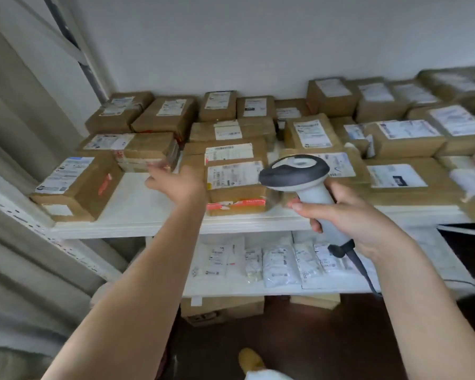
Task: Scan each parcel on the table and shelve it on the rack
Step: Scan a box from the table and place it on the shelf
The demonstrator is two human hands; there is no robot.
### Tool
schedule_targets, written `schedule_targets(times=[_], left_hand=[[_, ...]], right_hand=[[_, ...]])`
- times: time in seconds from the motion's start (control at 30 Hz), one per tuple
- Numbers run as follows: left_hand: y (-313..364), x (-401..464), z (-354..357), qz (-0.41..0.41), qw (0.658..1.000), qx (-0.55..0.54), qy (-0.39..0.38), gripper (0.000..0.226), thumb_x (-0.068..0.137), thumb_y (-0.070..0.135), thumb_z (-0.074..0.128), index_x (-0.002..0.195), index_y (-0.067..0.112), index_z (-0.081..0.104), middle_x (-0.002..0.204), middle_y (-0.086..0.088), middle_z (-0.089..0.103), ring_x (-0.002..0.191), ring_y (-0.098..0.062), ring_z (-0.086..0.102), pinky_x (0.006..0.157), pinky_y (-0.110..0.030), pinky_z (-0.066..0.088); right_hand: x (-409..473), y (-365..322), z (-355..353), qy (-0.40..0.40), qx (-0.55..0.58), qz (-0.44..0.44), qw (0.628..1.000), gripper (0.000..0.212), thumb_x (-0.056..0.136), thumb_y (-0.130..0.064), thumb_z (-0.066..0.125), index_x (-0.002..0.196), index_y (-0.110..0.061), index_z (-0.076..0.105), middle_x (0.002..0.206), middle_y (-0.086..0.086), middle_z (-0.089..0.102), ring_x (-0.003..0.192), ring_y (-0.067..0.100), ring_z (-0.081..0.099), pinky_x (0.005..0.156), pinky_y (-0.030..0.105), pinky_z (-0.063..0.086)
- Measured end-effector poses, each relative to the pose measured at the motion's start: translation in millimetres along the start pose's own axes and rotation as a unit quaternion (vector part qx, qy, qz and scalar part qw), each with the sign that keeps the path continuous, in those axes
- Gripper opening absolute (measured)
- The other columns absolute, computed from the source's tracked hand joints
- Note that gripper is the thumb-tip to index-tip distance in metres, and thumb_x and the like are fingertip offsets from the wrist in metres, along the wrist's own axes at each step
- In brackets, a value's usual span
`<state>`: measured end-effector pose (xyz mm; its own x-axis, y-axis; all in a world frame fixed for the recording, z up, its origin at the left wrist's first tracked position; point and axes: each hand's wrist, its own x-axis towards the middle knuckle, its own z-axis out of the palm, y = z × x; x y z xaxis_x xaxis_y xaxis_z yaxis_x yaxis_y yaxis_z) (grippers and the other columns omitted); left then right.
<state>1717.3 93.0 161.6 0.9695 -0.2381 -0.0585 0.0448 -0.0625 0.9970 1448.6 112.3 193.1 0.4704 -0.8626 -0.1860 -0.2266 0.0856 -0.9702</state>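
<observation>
Left hand (176,182): extended over the top shelf, fingers loosely spread and blurred, holding nothing; its fingertips lie at the front edge of a small stack of brown parcels (148,152), contact not determinable. Right hand (348,215): clenched around the white handle of a barcode scanner (299,175), dark head uppermost, dark cable (364,272) trailing down from the handle base. Just beyond the scanner head sits a labelled parcel with red tape (235,187) at the shelf front. The white rack (137,207) carries many labelled cardboard parcels across its top level. A lower shelf (258,290) holds white poly mailers (280,266). Under the rack, on the dark floor, a cardboard box (220,309)
</observation>
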Motion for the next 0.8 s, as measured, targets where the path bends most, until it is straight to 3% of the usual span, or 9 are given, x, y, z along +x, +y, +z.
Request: schedule_targets(times=[0.07,0.17,0.3,0.4,0.5,0.7,0.8], left_hand=[[-1.4,-55.1,16.0,0.011,0.995,-0.028,-0.092,0.029,0.086,-0.004,0.05,0.095,0.021,0.061,0.103,0.004,0.061,0.086,-0.007,0.058,0.079,-0.015,0.047],[-7.6,-134.3,34.8,0.031,0.982,-0.033,-0.182,0.031,0.082,-0.007,0.045,0.07,0.017,0.06,0.07,0.008,0.06,0.068,-0.003,0.055,0.074,-0.021,0.047],[-3.5,-260.2,87.4,0.044,0.942,-0.068,-0.325,0.036,0.082,-0.011,0.043,0.063,0.017,0.056,0.065,0.005,0.056,0.065,-0.007,0.052,0.064,-0.009,0.044],[-3.0,-361.7,123.3,0.068,0.906,-0.069,-0.412,0.037,0.08,-0.01,0.046,0.061,0.02,0.055,0.066,0.001,0.056,0.064,-0.011,0.053,0.072,-0.023,0.046],[-12.3,-462.1,154.7,0.083,0.867,-0.072,-0.486,0.035,0.08,-0.011,0.048,0.061,0.017,0.057,0.065,0.003,0.057,0.06,-0.001,0.053,0.066,-0.015,0.045],[-47.0,-673.1,240.5,0.072,0.825,-0.032,-0.56,0.035,0.079,-0.006,0.049,0.061,0.021,0.06,0.073,0.001,0.061,0.074,-0.016,0.055,0.08,-0.031,0.047],[-60.3,-788.5,268.6,0.041,0.793,-0.016,-0.608,0.035,0.079,-0.007,0.048,0.062,0.021,0.06,0.071,0.001,0.06,0.068,-0.013,0.055,0.062,-0.016,0.043]], right_hand=[[-36.1,14.7,-21.5,0.041,0.008,0.013,0.999,0.034,0.084,-0.022,0.079,0.113,-0.026,0.063,0.074,-0.006,0.067,0.057,0.008,0.056,0.055,0.02,0.048],[-86.0,31.2,-54.4,0.09,0.025,0.03,0.995,0.034,0.085,-0.019,0.077,0.115,-0.025,0.062,0.068,-0.007,0.063,0.055,0.01,0.054,0.053,0.02,0.046],[-175.1,51.1,-134.9,0.218,0.052,0.023,0.974,0.036,0.085,-0.017,0.077,0.117,-0.023,0.061,0.068,-0.006,0.061,0.053,0.012,0.052,0.052,0.02,0.044],[-234.9,73.1,-195.9,0.294,0.065,0.024,0.953,0.034,0.086,-0.021,0.076,0.116,-0.029,0.061,0.067,-0.006,0.059,0.055,0.013,0.052,0.056,0.024,0.046],[-280.7,98.5,-252.8,0.346,0.086,0.017,0.934,0.032,0.086,-0.019,0.075,0.114,-0.028,0.063,0.076,-0.001,0.061,0.058,0.014,0.052,0.058,0.024,0.047],[-358.7,152.0,-396.4,0.437,0.117,0.035,0.891,0.035,0.087,-0.013,0.073,0.116,-0.028,0.062,0.091,0.004,0.068,0.056,0.01,0.056,0.057,0.022,0.049],[-413.4,165.8,-477.7,0.495,0.113,0.05,0.86,0.034,0.088,-0.016,0.073,0.117,-0.031,0.062,0.094,0.007,0.067,0.057,0.01,0.056,0.058,0.02,0.05]])
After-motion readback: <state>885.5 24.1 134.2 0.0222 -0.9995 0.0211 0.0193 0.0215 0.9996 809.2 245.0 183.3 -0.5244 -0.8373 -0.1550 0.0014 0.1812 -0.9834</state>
